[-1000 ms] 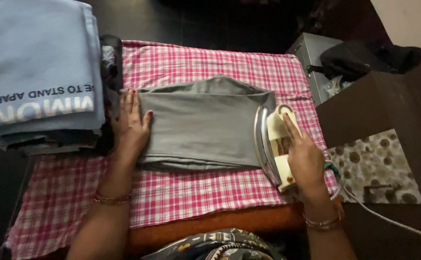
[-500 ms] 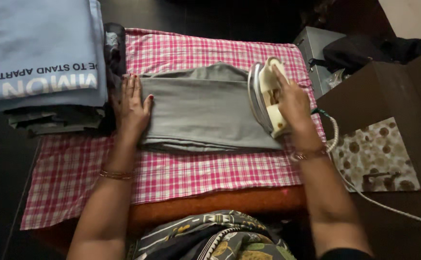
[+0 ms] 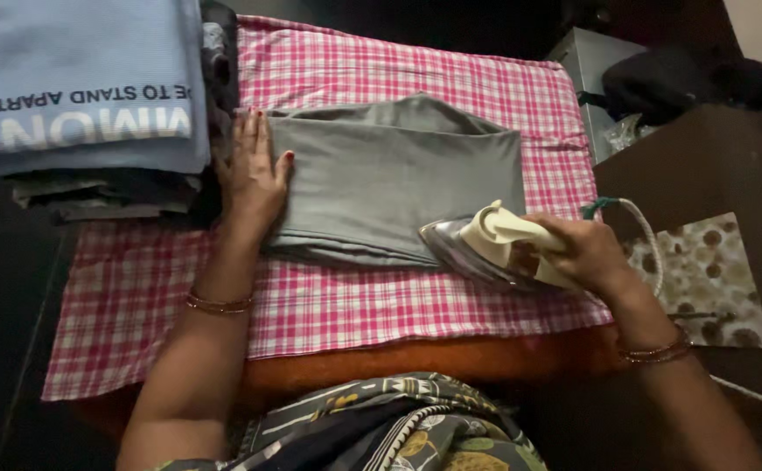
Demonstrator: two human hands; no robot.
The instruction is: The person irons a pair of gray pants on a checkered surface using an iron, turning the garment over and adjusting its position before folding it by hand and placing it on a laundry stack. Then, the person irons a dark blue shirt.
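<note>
The folded garment (image 3: pixel 398 179) is plain grey, the cloth (image 3: pixel 398 305) beneath it pink-and-white checked, the iron (image 3: pixel 494 249) cream, the stacked shirt (image 3: pixel 75 78) pale blue.

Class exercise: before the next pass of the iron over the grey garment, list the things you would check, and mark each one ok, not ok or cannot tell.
1. Left hand flat on the grey garment's left edge, apart from the iron: ok.
2. Right hand gripping the iron's handle: ok.
3. Cord trails off to the right, off the garment: ok.
4. Garment lies fully on the pink checked cloth: ok.
5. Folded stack sits left of the garment: ok.
6. Iron heat: cannot tell.
</note>
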